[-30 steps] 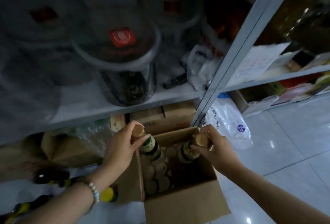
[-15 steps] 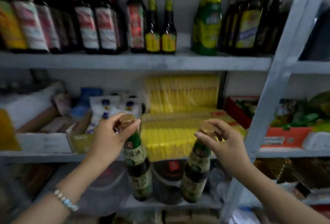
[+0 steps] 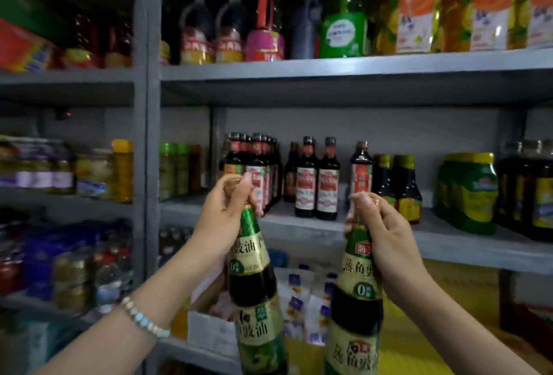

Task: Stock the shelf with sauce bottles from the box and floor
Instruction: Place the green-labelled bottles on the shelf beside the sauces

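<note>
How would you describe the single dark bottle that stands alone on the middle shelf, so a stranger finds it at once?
Look at the grey middle shelf, just above the right hand. Right of a pair of red-labelled bottles stands the single dark bottle. It stands apart, and its cap is brownish, while the shorter bottles to its right have green caps.

Both arms reach up and forward, forearms angled inward toward the grey shelf (image 3: 344,225) ahead. The left hand (image 3: 223,213) is clenched around the neck of a bottle, fingers (image 3: 244,186) curled over its cap, just below and in front of that shelf's edge. A beaded bracelet (image 3: 143,319) circles the left wrist. The right hand (image 3: 386,235) grips a second bottle's neck the same way, level with the shelf edge, thumb side facing inward.
</note>
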